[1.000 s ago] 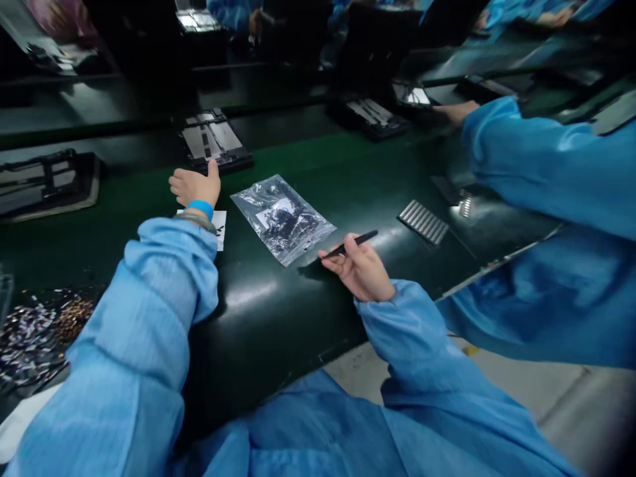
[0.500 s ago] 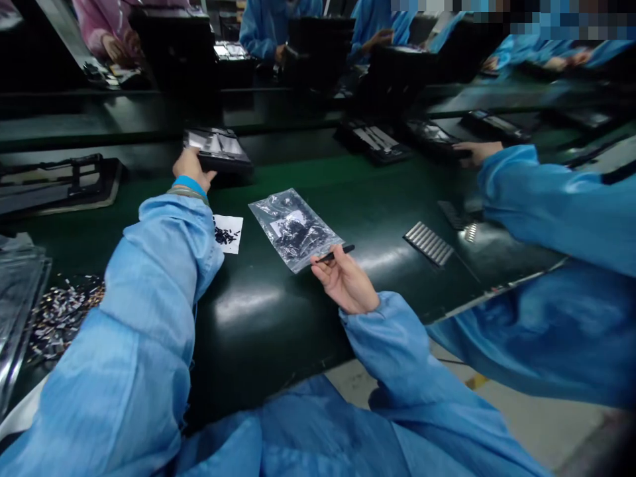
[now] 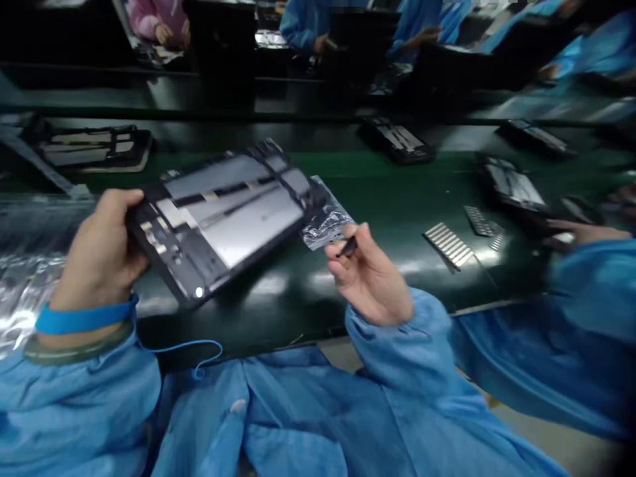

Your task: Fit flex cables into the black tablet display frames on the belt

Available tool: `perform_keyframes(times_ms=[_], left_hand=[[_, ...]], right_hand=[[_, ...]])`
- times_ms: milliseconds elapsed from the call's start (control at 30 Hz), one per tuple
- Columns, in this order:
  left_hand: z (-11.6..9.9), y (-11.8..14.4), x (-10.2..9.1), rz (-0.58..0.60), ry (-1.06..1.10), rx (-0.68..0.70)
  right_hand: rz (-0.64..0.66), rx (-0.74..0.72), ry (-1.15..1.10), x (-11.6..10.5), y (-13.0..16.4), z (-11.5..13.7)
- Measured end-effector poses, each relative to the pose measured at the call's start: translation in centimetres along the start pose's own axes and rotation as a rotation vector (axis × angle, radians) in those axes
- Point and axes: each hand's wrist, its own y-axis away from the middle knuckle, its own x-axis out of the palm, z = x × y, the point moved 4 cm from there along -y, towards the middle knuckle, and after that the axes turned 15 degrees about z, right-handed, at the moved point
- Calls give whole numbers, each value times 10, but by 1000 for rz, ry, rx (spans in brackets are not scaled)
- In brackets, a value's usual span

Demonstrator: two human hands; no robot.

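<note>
Left hand [image 3: 102, 255] has a firm grip on the near-left corner of a flat dark rectangular device panel with silvery metal plates across its open back [image 3: 226, 222], fingers curled under the edge and thumb on top; the panel is off the dark green table [image 3: 397, 199], tilted, its far end higher and pointing away to the right. A blue band and a greenish bangle sit on that wrist, above the blue sleeve.

Right hand [image 3: 370, 275] is closed in a pinch on a thin black stick-like tool [image 3: 346, 247], only its short dark tip showing past the fingers, just off the panel's right end. Right behind the tool and partly under the panel's far corner lies a clear crinkled plastic bag with small dark parts inside [image 3: 325, 218], flat on the table.

Further right on the table, a ribbed silver metal strip [image 3: 448, 244] and a second, darker ribbed strip [image 3: 481, 220] lie near each other. A neighbouring person's hand [image 3: 586, 233] in a blue sleeve rests by another dark device panel [image 3: 511, 187]. More dark panels [image 3: 397, 140] sit along the far side, and a dark fixture tray [image 3: 94, 147] lies at far left. Crinkled shiny plastic [image 3: 24, 265] lies at the left edge.
</note>
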Motion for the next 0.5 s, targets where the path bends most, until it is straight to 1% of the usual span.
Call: perform_keyframes(times_ms=[100, 133, 200, 267, 300, 400, 467, 500], left_hand=[[35, 32, -22, 124, -61, -212], [47, 39, -28, 169, -98, -245], [68, 48, -35, 220, -167, -244], [85, 51, -40, 214, -231, -185], [91, 52, -42, 191, -267, -144], [103, 64, -46, 61, -364, 8], [109, 79, -48, -5, -473, 172], [110, 88, -48, -26, -595, 313]], right_hand=[[60, 43, 73, 15, 16, 4], [74, 58, 89, 18, 17, 3], [100, 91, 109, 24, 16, -4], [126, 133, 115, 32, 9, -17], [140, 163, 112, 38, 5, -25], [194, 316, 81, 64, -10, -59], [252, 455, 45, 92, -20, -89], [292, 522, 28, 109, -26, -106]])
